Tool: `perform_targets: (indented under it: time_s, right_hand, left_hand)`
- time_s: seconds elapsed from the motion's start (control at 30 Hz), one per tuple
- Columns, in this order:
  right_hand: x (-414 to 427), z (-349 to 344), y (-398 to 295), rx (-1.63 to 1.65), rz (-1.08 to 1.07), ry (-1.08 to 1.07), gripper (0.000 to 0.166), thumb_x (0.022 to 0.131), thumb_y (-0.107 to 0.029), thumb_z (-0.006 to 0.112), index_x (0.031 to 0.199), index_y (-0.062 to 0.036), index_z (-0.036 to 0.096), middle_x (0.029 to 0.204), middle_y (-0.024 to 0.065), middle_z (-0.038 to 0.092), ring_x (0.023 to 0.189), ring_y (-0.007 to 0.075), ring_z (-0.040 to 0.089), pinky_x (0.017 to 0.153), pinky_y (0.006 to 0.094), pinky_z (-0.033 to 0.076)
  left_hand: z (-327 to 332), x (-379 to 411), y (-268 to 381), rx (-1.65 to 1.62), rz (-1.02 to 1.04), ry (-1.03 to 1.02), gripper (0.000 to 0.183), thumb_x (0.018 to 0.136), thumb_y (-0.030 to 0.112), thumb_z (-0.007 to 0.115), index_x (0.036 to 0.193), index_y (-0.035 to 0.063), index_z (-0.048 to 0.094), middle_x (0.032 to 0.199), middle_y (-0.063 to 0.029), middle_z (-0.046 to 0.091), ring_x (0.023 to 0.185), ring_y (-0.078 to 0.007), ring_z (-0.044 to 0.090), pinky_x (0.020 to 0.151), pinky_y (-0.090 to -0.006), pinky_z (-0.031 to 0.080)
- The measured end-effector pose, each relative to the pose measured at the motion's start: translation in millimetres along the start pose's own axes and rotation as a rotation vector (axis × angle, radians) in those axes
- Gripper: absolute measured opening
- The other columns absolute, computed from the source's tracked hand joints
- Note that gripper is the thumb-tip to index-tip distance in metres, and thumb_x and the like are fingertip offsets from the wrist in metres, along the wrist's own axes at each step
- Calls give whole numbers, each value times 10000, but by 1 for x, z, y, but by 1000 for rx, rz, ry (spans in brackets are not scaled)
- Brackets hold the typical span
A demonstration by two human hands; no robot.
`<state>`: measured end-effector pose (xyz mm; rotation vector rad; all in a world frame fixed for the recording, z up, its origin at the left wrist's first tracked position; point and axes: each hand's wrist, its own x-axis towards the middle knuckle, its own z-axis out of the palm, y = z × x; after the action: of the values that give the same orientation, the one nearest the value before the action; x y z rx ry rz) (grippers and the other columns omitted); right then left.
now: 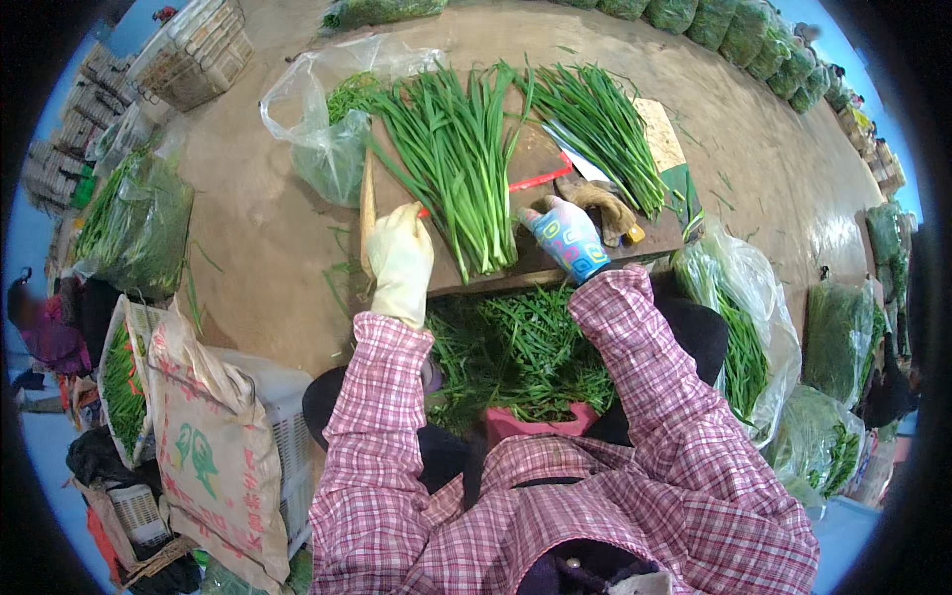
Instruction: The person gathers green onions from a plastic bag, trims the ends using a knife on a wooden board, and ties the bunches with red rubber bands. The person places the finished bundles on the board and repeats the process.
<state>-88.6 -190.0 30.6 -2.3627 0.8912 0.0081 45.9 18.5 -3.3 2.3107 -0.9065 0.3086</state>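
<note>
On a low board (532, 149) lies a loose bundle of long green leaves, seemingly garlic chives (465, 163), pale stem ends towards me. A red strip (543, 175) shows at its right side. My left hand (401, 256), in a cream rubber glove, pinches a small red end that looks like the same strip, left of the stems. Just right of the stems is my right hand (567, 236) in a blue patterned glove, fingers curled; whether it holds anything is hidden. A second bundle (606, 134) lies beyond it, near a brown glove (599, 204).
A clear plastic bag of greens (331, 160) adjoins the board's left side. Cut leaves (539, 335) heap below its front edge, by a pink plastic object (543, 424). Bagged greens (740, 349) stand at right; a woven sack (216, 454) and white crate (294, 424) at left.
</note>
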Motion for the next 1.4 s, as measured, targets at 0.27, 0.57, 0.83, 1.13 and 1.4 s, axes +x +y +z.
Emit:
perform_targets:
  time_s: [0.27,0.57,0.83,1.13,1.4]
  right_hand:
    - [0,34,-9,56,-17,38,485,792,-381,691,1151,-61,624,1086,193,659,1057,370,607,909,429,479]
    - [5,8,-7,-22,-93,136,326,832,-317,633,1082,-109,664,964,190,676,939,354,641,828,444,503]
    - [77,11,-60,-501,-739,228,211,782,-105,603,970,-121,697,856,132,657,800,316,668,663,433,532]
    - [70,-6,-53,-181,-833,155,255,740,-153,695,980,-77,655,943,129,643,864,352,642,724,449,523]
    - [82,-2,-45,-320,-997,163,148,758,-186,684,892,-127,665,852,112,625,792,334,639,665,443,515]
  left_hand:
    - [40,13,45,-343,-148,-209,467,922,206,548,1310,-49,497,1237,-259,580,1190,-300,564,998,-341,434]
    - [23,6,31,-548,-302,40,279,936,78,564,1198,-7,612,1007,-84,658,838,-128,611,750,-250,490]
    - [28,40,20,-943,-445,-91,226,947,76,567,1148,12,649,891,-23,652,677,-35,524,599,-163,419]
    - [35,63,18,-1048,-612,-267,195,917,147,637,1067,29,677,852,-22,674,671,-62,571,569,-192,441]
    - [3,43,17,-878,-653,-218,202,915,161,629,1079,54,677,852,-5,665,622,-40,529,546,-174,413]
